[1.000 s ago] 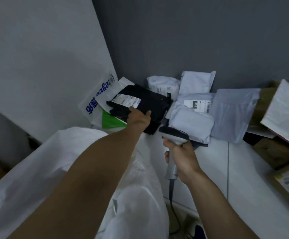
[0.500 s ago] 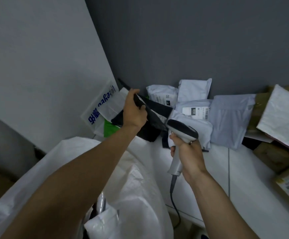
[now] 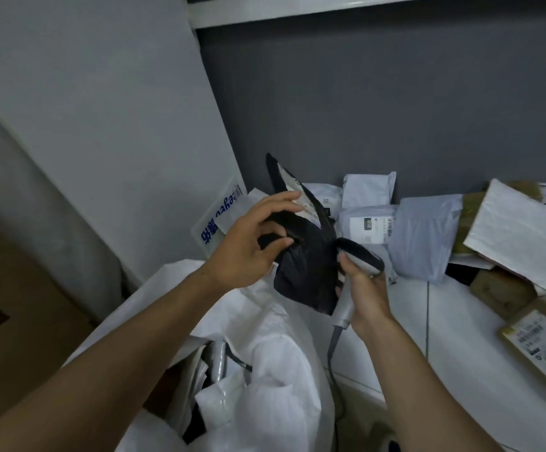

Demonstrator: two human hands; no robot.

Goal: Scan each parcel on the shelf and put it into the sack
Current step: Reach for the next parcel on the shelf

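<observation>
Gripping black parcel point(image 3: 307, 275) in our left hand point(image 3: 245, 246), scanner point(image 3: 361, 259) in our right hand point(image 3: 367, 298), by sack point(image 3: 284, 363) holding white parcels point(image 3: 222, 399).

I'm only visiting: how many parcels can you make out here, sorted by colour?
Black parcel, held in the left hand: 1
White or pale grey parcels on the shelf: at least 6
Brown cardboard parcels: 3
Total: at least 10; the pile overlaps, so more may be hidden.

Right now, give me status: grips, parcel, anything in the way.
Left grip holds black parcel above sack. Right grip holds scanner, head beside parcel. Sack mouth open, path clear.
</observation>
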